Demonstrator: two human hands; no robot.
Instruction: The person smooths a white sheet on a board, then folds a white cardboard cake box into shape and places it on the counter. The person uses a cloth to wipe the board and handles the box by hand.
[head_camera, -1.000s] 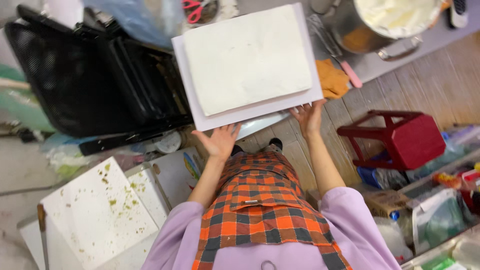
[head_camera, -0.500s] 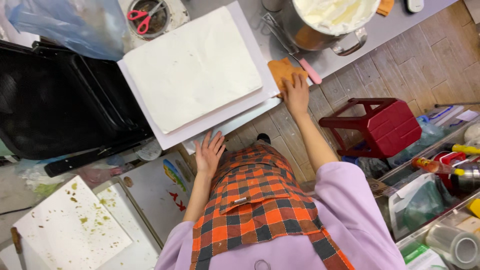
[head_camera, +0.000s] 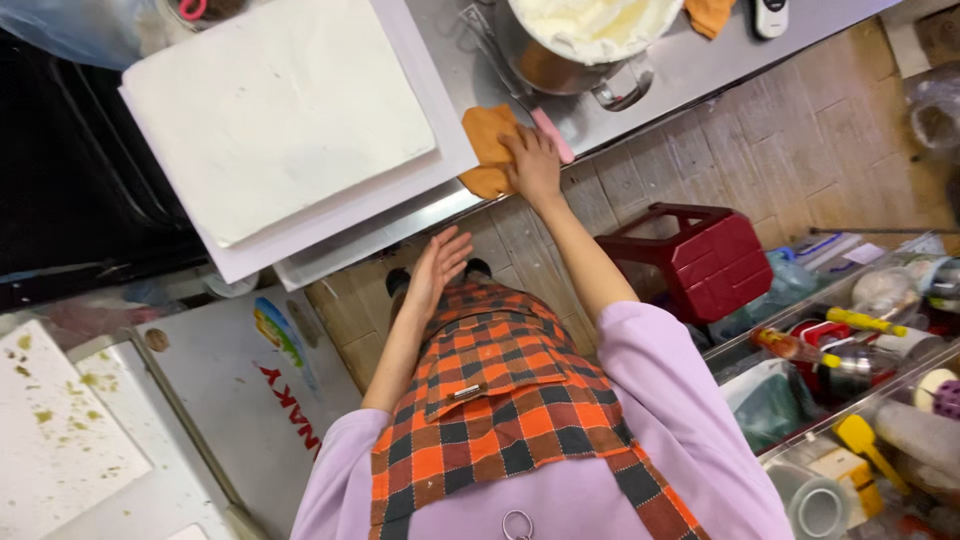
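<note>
Where steel counter (head_camera: 690, 75) meets tiled floor (head_camera: 800, 150); orange cloth (head_camera: 488, 150) under right hand (head_camera: 533, 165)

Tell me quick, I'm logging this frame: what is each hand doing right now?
Left hand: open, fingers spread, holding nothing, in front of the checked apron.
Right hand: laid flat on the orange cloth on the steel counter; no clear grasp.

Bright even indoor light, soft shadows, mild glare on steel counter (head_camera: 700, 70), edges slightly blurred.
</note>
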